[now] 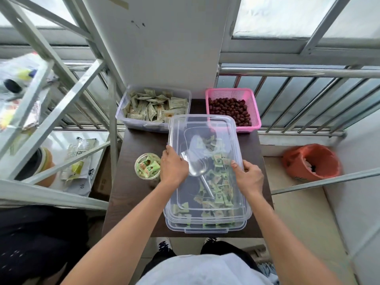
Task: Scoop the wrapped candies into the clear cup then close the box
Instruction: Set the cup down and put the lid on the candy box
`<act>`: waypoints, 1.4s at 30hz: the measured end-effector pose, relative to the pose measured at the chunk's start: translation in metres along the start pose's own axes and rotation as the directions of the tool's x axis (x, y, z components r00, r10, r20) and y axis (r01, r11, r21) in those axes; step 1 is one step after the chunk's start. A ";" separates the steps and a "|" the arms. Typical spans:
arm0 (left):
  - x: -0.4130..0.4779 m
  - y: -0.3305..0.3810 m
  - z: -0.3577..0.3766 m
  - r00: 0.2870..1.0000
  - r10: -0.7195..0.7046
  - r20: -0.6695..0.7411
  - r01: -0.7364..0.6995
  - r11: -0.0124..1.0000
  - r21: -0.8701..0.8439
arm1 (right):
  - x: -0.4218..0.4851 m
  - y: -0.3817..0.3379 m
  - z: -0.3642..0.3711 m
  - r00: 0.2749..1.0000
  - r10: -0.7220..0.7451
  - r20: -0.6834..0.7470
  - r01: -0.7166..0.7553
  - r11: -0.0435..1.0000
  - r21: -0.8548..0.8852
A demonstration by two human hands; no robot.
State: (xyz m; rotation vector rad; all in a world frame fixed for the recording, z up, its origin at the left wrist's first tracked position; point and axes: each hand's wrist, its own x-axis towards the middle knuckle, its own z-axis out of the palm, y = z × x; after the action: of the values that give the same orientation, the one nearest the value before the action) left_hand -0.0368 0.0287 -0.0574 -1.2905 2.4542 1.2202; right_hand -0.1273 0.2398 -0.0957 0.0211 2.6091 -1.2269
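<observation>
While both hands are holding the clear lid (205, 128) over the box (207, 221), its near edge is sitting low on the box and its far edge is tilting up toward the window. The left hand (172, 167) is gripping the lid's left edge, fingers curled closed on the rim. The right hand (249, 175) is clamping the right edge, thumb on top and the other fingers hidden under the rim. Through the lid, a clear scoop (195, 163) is lying inside the box on the candies (218, 190), its handle pointing toward the person. The candies, wrapped in green and white, are spreading mostly across the right and near parts of the box. Just left of the box, beside the left hand, the cup (147, 166) is standing upright on the dark table (127, 202), filled with the same candies. At the table's far end, a second clear box (153, 108) is holding pale packets, and a pink basket (233, 109) to its right is holding dark red fruits. On the floor to the right, an orange bin (311, 162) is standing well apart from the table.
</observation>
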 end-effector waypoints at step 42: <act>-0.014 -0.047 0.034 0.989 0.122 -0.078 -0.125 0.992 -0.033 | -0.026 -0.004 0.002 0.988 0.117 -0.100 -0.117 0.993 0.003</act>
State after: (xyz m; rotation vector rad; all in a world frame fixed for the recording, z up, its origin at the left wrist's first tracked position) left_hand -0.0017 0.0467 -0.1026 -1.2330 2.6119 1.2750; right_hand -0.1022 0.2381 -0.0882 0.2376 2.6512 -1.2110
